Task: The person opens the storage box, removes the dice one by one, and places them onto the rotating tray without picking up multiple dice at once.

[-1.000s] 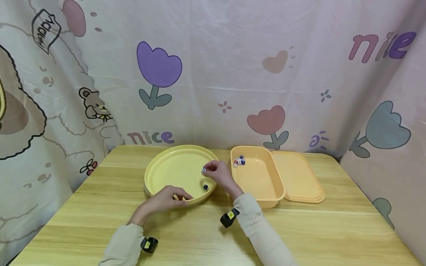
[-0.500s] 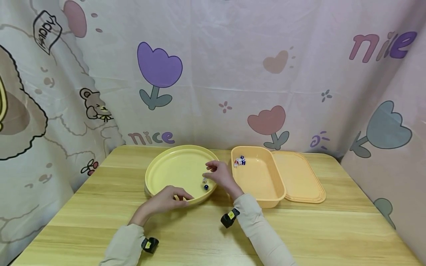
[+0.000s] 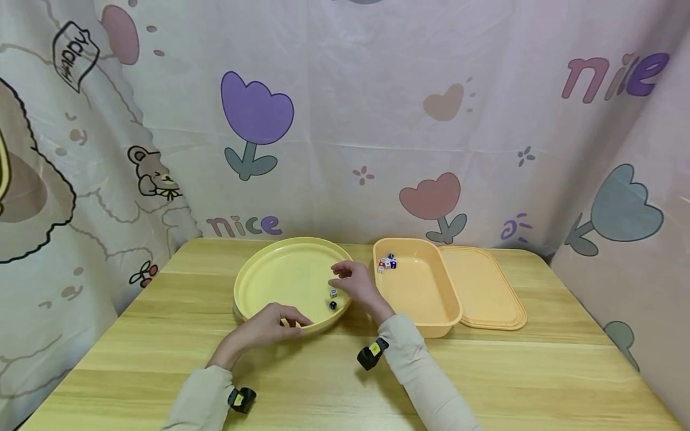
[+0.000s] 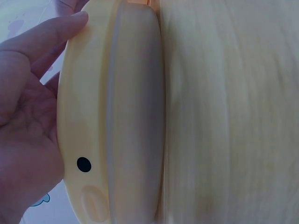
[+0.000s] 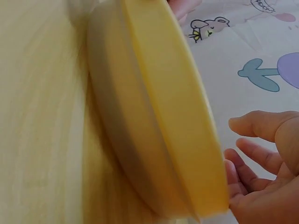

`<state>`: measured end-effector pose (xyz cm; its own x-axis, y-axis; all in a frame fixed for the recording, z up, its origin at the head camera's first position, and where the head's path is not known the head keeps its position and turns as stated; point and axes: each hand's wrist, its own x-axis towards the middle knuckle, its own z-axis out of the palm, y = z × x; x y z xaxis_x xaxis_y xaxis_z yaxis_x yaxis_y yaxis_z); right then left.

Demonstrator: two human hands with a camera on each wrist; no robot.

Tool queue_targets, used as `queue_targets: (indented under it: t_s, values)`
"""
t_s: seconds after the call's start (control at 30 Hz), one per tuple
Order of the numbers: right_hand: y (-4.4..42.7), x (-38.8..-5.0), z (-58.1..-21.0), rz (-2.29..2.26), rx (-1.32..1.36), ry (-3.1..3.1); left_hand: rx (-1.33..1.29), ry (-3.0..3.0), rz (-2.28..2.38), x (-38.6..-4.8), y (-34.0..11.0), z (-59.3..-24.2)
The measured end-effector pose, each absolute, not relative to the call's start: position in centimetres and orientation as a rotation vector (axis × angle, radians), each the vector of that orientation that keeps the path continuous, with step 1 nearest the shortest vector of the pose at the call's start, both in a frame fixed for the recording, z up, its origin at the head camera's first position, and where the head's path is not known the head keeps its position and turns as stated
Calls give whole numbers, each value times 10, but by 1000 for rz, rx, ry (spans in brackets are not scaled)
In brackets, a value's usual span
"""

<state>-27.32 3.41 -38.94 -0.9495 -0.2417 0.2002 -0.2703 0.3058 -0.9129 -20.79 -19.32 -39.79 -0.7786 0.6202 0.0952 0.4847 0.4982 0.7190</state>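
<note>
We see a round yellow tray (image 3: 288, 278) resting on the surface (image 3: 307, 386); inside it, toward the right rim, a white die (image 3: 333, 293) with dark marks lies just beyond a dark die (image 3: 332, 305).

Left hand (image 3: 268, 323) gripping, right hand (image 3: 360, 284) relaxed, thumb (image 5: 259, 125) apart from fingers (image 5: 258, 155)

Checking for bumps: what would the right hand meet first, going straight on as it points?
Probably the round yellow tray at its far side, though height is unclear: the right hand might pass above its rim.
</note>
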Motion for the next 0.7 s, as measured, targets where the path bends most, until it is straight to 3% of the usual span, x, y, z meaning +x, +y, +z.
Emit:
queue_targets:
  t_s: [0.4, 0.7]
  values:
    - [60, -292, -338, 1667, 418, -2539, 963, 2570, 1149, -208, -193, -397]
    - [103, -325, -341, 1690, 355, -2544, 957, 2568, 1148, -208, -193, -400]
